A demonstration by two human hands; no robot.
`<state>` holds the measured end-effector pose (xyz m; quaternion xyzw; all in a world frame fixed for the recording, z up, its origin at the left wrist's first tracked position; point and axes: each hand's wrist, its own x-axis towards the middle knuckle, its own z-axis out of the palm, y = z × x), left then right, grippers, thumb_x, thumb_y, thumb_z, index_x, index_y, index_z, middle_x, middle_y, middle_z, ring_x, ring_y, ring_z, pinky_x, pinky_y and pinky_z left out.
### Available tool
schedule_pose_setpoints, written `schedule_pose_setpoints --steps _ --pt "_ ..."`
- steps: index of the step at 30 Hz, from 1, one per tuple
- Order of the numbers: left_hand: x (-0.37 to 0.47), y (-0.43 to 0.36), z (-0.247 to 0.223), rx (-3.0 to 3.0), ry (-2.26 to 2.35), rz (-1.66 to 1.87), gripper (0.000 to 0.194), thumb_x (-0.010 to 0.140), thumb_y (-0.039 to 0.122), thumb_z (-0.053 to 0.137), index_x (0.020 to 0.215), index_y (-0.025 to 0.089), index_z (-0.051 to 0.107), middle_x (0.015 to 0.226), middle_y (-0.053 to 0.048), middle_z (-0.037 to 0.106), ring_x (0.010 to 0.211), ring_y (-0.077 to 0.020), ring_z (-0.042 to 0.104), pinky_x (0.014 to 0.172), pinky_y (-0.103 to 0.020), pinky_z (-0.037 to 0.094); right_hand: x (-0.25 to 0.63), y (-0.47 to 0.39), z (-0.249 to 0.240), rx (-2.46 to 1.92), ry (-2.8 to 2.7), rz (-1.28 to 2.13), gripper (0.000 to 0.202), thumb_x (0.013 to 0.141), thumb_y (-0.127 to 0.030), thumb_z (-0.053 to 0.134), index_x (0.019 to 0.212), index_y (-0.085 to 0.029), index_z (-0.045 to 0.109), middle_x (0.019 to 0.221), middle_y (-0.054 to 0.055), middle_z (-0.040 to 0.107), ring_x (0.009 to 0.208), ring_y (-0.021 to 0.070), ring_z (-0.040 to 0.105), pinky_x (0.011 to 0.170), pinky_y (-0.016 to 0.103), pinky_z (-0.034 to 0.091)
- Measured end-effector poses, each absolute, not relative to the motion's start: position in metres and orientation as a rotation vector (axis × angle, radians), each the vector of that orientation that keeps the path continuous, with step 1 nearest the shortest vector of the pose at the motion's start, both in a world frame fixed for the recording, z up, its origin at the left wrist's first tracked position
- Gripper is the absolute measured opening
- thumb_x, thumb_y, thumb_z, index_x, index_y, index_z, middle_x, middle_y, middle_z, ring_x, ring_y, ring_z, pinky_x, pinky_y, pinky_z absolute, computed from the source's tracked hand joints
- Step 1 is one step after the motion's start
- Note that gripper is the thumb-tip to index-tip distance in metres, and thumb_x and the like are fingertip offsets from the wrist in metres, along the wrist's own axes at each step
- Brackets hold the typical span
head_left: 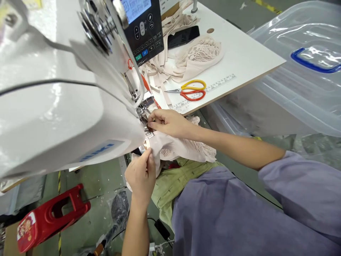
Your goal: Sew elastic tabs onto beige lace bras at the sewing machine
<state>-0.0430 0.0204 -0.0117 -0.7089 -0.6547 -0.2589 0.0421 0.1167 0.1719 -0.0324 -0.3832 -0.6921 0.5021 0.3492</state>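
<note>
A white sewing machine [61, 121] fills the left of the view, its needle area near the centre. Pale pink fabric [176, 145] with lace parts runs from under the needle area and hangs over the lap. At the lower side of the needle area, my left hand [142, 174] pinches the fabric's edge between thumb and forefinger. My right hand [167, 123] lies across the fabric beside the presser foot, fingers closed together at the needle area; what its fingertips hold is too small to name.
Scissors [193, 90] with yellow and red handles lie on the white table [239, 53], near a black phone [183, 36] and more pink fabric [201, 55]. A clear plastic box [287, 92] stands right, a red stool [53, 217] lower left.
</note>
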Motion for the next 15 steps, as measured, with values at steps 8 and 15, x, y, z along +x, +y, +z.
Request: schedule_pose_setpoints --steps 8,15 --pt "-0.045 0.009 -0.005 -2.027 -2.363 -1.196 0.023 0.098 0.031 0.057 0.11 0.022 0.075 0.101 -0.004 0.079 0.088 -0.0172 0.073 0.078 -0.026 0.054 0.114 0.136 -0.046 -0.933 -1.216 1.854 0.035 0.088 -0.054 0.063 0.085 -0.021 0.055 0.073 -0.003 0.051 0.064 0.0116 0.046 0.058 0.025 0.038" --pt "-0.047 -0.023 -0.016 -2.359 -2.252 -0.956 0.034 0.091 0.035 0.067 0.121 0.019 0.064 0.102 -0.007 0.075 0.091 -0.0207 0.07 0.08 -0.031 0.053 0.15 0.068 -0.064 -0.719 -1.452 1.715 0.019 0.086 -0.039 0.074 0.089 -0.021 0.069 0.081 0.001 0.066 0.074 0.0142 0.061 0.068 0.028 0.051"
